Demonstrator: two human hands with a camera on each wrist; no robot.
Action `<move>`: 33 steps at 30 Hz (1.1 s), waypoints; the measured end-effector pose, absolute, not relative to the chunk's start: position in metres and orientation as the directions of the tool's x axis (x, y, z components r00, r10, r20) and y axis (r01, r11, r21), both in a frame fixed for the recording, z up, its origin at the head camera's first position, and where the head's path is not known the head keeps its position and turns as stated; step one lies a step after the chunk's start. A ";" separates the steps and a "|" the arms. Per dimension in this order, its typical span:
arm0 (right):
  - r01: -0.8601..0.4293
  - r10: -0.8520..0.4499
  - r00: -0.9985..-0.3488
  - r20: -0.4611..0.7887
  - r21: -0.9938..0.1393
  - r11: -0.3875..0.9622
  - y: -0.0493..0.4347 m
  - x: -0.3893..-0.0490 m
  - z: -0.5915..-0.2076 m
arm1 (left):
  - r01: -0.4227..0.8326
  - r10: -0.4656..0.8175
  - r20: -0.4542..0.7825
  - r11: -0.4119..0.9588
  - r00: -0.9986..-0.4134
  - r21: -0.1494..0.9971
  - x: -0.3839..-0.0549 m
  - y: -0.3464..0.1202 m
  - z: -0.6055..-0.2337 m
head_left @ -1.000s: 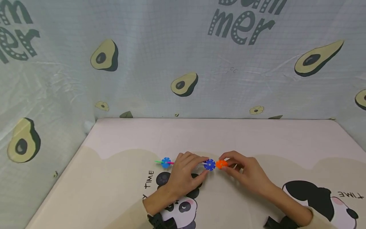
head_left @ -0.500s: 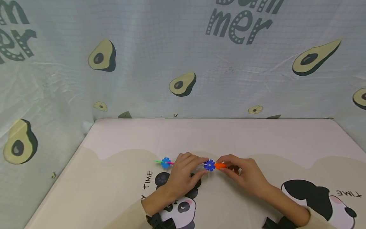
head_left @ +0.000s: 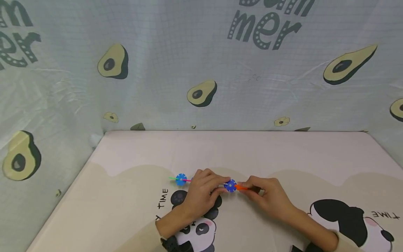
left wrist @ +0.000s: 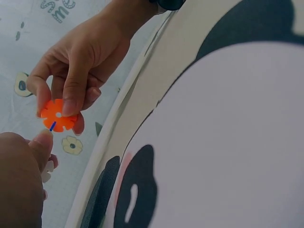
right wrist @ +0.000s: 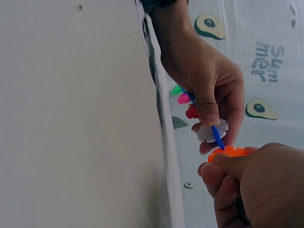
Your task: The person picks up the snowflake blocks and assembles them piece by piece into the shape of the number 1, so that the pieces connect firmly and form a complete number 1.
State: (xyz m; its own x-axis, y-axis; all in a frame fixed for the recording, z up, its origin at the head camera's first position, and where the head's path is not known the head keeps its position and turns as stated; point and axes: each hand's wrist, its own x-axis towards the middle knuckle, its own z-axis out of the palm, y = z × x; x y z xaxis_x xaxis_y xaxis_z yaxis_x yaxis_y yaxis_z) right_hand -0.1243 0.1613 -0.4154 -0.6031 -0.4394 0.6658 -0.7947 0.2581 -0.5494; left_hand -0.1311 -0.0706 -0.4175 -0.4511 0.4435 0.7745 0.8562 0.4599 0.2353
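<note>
A chain of notched plastic snowflake discs runs across the table. At its left end a green disc (head_left: pixel 171 178), a light blue disc (head_left: pixel 181 180) and a pink disc (head_left: pixel 186 180) show past my left hand (head_left: pixel 204 194). That hand pinches the right part of the chain, thumb on a white disc (right wrist: pixel 205 136) and fingertips at the dark blue disc (head_left: pixel 230 186). A red disc (right wrist: pixel 192 112) shows behind its thumb. My right hand (head_left: pixel 267 196) pinches an orange disc (left wrist: pixel 50 119), whose edge meets the dark blue disc crosswise.
The table (head_left: pixel 132 147) has a pale cover with a printed panda (head_left: pixel 201 229) below my left hand and a printed black-and-white animal (head_left: pixel 343 217) at the right. A hanging sheet (head_left: pixel 157 98) with avocado prints stands behind the table and along its left side.
The orange disc has turned from flat-facing to edge-on and moved left against the dark blue disc, which has shifted slightly downward. My right hand has moved left and lower; my left keeps its hold.
</note>
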 end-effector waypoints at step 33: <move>-0.810 -0.433 -0.579 0.691 -0.545 0.214 0.158 -0.125 -0.412 | 0.845 0.478 0.736 0.476 -0.480 0.243 -0.128 -0.067 -0.415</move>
